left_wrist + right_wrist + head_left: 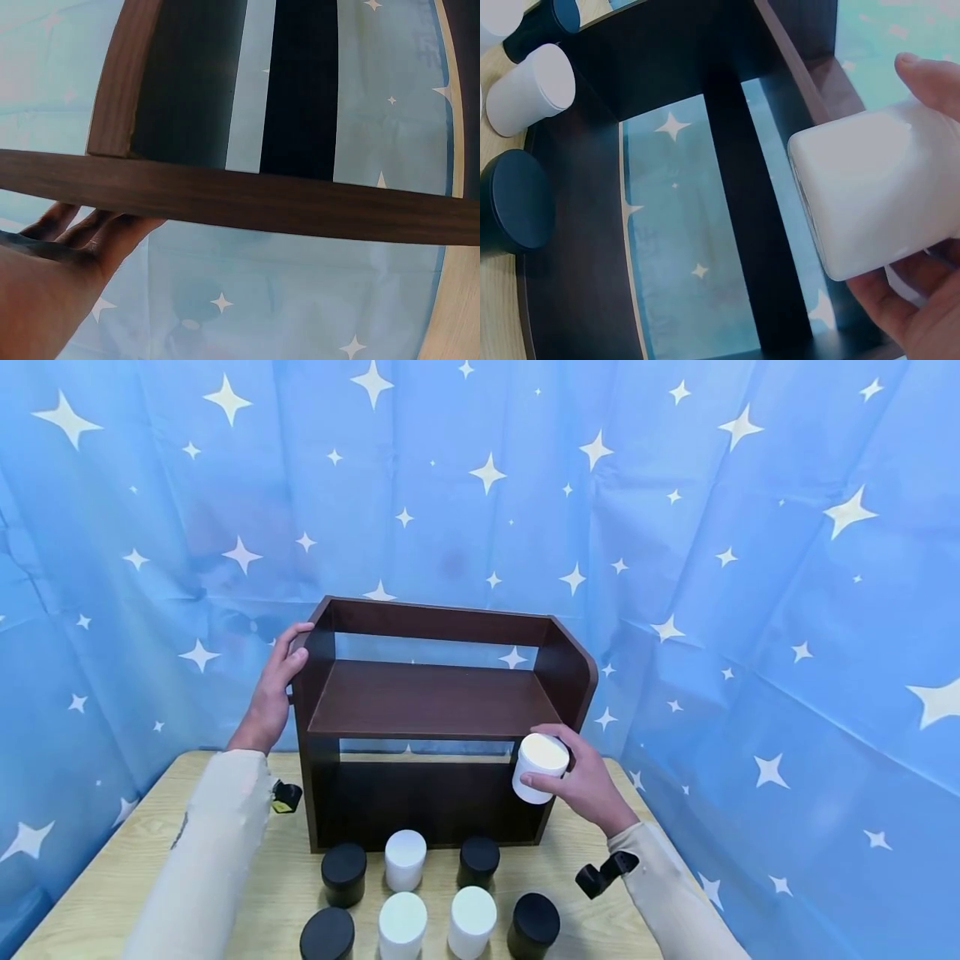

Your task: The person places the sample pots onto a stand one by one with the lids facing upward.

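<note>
Holding a white jar [542,758] before the dark, wood-look shelf unit [435,697]

Gripped round its side by the right hand [588,781], apparently for a secure hold, near the shelf unit's right end. Resting the left hand [273,693], loosely extended, against the left side, perhaps for steadiness. Smooth and cylindrical, like the black jars [343,872] and other white jars [405,860] standing in two rows on the pale, grained worktop [600,927].

A smooth white cylindrical jar [540,767] was held aloft, slightly tilted, just in front of the right end of a dark brown two-tier shelf [435,697], which stood upright with gaps across its far side.
</note>
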`<action>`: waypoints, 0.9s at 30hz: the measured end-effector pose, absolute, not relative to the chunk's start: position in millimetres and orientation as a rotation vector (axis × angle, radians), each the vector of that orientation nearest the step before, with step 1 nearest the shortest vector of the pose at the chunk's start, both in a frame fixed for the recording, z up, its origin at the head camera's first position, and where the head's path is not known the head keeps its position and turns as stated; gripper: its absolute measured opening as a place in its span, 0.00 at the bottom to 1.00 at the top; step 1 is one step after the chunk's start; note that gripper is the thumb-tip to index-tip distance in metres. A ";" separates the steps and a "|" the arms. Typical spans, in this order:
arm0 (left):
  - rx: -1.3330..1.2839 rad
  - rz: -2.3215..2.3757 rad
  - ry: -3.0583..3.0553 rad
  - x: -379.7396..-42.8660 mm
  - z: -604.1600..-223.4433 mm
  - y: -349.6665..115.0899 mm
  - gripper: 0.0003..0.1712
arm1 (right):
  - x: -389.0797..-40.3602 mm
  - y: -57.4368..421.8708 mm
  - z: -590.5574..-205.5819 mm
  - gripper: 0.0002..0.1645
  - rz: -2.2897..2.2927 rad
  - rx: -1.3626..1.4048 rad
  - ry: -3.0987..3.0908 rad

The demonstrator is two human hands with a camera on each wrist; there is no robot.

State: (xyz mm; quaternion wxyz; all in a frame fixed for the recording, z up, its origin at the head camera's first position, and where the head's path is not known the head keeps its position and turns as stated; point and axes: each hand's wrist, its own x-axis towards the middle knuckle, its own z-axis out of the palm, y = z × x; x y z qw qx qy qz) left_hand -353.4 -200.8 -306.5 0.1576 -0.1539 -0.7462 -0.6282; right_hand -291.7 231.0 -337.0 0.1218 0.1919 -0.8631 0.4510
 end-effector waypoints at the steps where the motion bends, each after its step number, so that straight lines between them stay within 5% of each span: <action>1: -0.441 -1.798 -2.133 -353.6 -306.1 -201.2 0.31 | -292.6 230.7 -335.7 0.36 1.312 0.561 -2.519; 27: -0.441 -1.797 -2.139 -355.1 -304.6 -200.9 0.31 | -300.0 231.2 -319.3 0.36 1.268 0.622 -2.493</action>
